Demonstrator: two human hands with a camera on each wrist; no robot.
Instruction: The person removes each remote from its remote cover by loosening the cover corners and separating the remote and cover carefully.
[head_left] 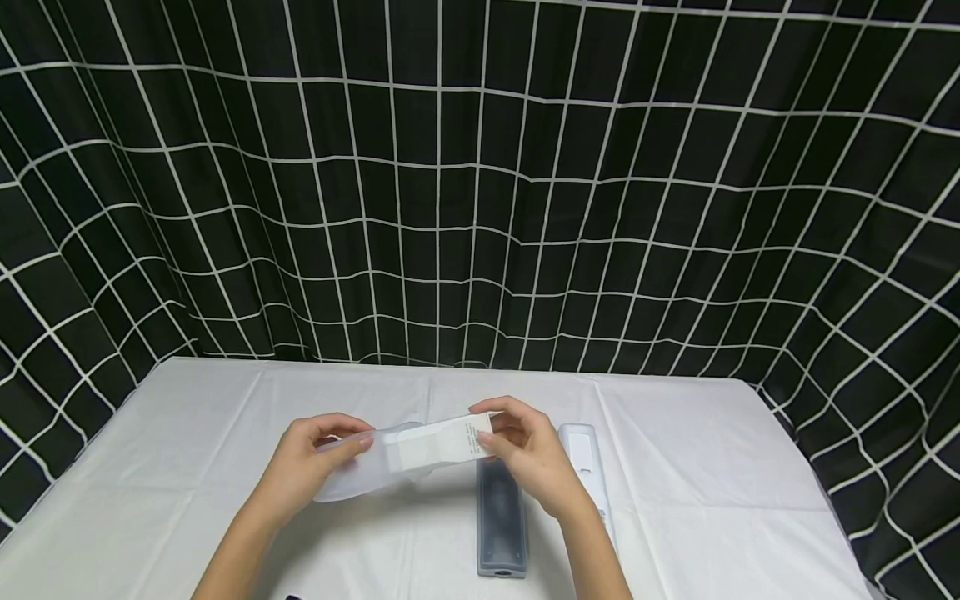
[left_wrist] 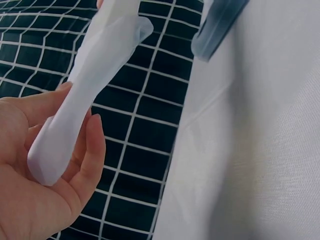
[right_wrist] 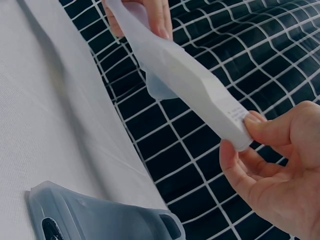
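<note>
A: How far along is the work judged to be?

B: Partway. A white remote (head_left: 442,442) is held above the table (head_left: 225,467), its bare end pinched by the right hand (head_left: 528,454). Its other end is half inside a translucent silicone sleeve (head_left: 352,471), which is gripped by the left hand (head_left: 307,467). Whether the sleeve is being pulled on or off cannot be told.

A: What is seen finished?

B: A dark remote in a translucent cover (head_left: 501,517) lies flat at 6 o'clock from the held remote, already fully sleeved. A second white remote (head_left: 585,467), bare, lies at 3 o'clock of it, just beside the right wrist.

A: And the counts?

B: 3 remotes are counted: 2 white, 1 dark. 2 covers are seen. 2 hands are in view, both closed on the held pair. 1 white tablecloth and 1 black gridded backdrop (head_left: 480,183) are present.
</note>
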